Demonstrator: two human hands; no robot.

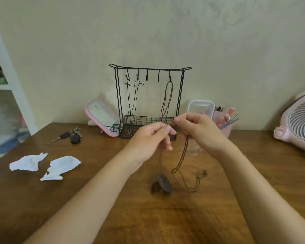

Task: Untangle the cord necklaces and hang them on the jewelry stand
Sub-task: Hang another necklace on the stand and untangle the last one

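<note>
nearest, on the wooden bench [148, 219], a dark round pendant [163, 185] is seen resting on or just above the surface, apparently so that its weight is taken off the strands. beside it a slack loop of the brown cord necklace [183, 156] is trailed over the wood and ends in a small striped bead [205, 173]. above these the cord is pinched in the grip of the left hand [148, 138], thumb against forefinger, and likewise in the grip of the right hand [199, 131]. the two pinches are held close together, probably so that a crossing between them can be worked apart. untangling is judged to be under way, with this piece not yet hung. to the left, two crumpled paper scraps [60, 166] and some keys [72, 135] are laid. farthest back, the jewelry stand [150, 69] is set against the wall. thin dark cords [135, 103] are hung on its left hooks and a brown hung cord [168, 97] on the right one, so the middle hooks are left free for the held necklace.
</note>
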